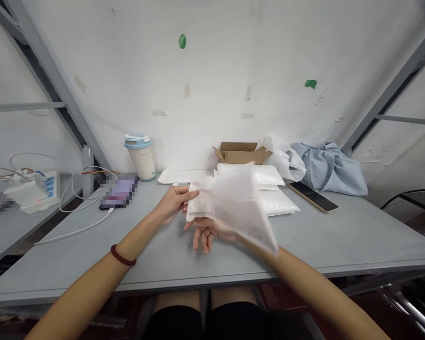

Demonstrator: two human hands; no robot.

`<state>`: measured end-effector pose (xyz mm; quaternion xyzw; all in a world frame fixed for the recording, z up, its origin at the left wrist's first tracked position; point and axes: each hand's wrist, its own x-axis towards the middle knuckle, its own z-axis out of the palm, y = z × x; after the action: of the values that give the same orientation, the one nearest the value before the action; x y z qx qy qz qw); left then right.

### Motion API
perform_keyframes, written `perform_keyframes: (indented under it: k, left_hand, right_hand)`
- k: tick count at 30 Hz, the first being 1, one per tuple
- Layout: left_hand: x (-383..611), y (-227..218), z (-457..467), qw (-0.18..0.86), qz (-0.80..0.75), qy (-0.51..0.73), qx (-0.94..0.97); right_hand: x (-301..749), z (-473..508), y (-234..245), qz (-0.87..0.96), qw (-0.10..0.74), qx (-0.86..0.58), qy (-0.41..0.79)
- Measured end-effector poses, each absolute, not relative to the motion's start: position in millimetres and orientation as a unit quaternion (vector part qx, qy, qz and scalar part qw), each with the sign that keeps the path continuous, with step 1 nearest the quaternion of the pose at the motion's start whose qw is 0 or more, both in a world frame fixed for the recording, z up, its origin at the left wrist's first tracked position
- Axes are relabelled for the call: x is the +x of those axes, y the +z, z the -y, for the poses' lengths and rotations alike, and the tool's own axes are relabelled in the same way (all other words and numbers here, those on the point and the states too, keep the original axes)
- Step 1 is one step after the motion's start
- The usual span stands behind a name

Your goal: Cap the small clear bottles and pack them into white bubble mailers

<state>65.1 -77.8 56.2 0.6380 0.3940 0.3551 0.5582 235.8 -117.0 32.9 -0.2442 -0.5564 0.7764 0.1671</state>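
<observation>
My left hand [174, 202] pinches the left end of a pale white padded envelope [230, 198] between thumb and fingers, above the table. The envelope's right part is smeared by motion and slants down over my right wrist. Below it is my right hand [209, 230], its fingers apart and loosely bent, with the index finger near the envelope's lower left edge. Part of that hand is hidden by the envelope. Just behind lies a stack of white padded envelopes [278, 203].
At the back stand an open cardboard box [244, 157], a white plastic bag [285, 160] and a lidded cup [141, 159]. A blue cloth [331, 170] and a dark phone [313, 197] lie right. Left are a charging phone [119, 191] and a power strip [49, 189].
</observation>
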Motion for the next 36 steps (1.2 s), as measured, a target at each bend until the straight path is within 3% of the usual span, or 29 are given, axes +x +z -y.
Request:
perform_keyframes:
  k: [6,13,19,22,25,28,31,36]
  left_hand:
    - [104.0,52.1,74.6,0.645,-0.389,0.376,0.541]
    - [145.1,53.8,60.9,0.643,-0.418,0.343,0.543]
    - [143.1,52.6,56.2,0.616,-0.423,0.342,0.57]
    - [124.3,53.0,44.1,0.509,-0.486,0.358,0.615]
    - [92.2,50.6,18.1,0.268,-0.568,0.344,0.699]
    - [52.9,46.9,-16.2,0.032,-0.607,0.237,0.758]
    - [19.4,44.6,-44.9,-0.003,-0.608,0.117,0.785]
    - [-3.9,41.8,-63.4,0.073,-0.575,0.028,0.814]
  right_hand:
    - [235.0,110.7,25.7,0.541,0.162,-0.244,0.788]
    - [235.9,110.9,24.8,0.605,0.023,-0.234,0.761]
    - [231.5,114.0,24.0,0.613,0.018,-0.258,0.747]
    - [230.8,114.9,25.4,0.612,0.052,-0.284,0.736]
    - [230.5,114.8,26.4,0.61,0.105,-0.319,0.718]
    - [230.7,113.2,25.1,0.613,0.138,-0.336,0.701]
    - [231.1,111.2,22.3,0.62,0.159,-0.343,0.688]
    - [232.0,110.2,20.5,0.618,0.184,-0.348,0.681]
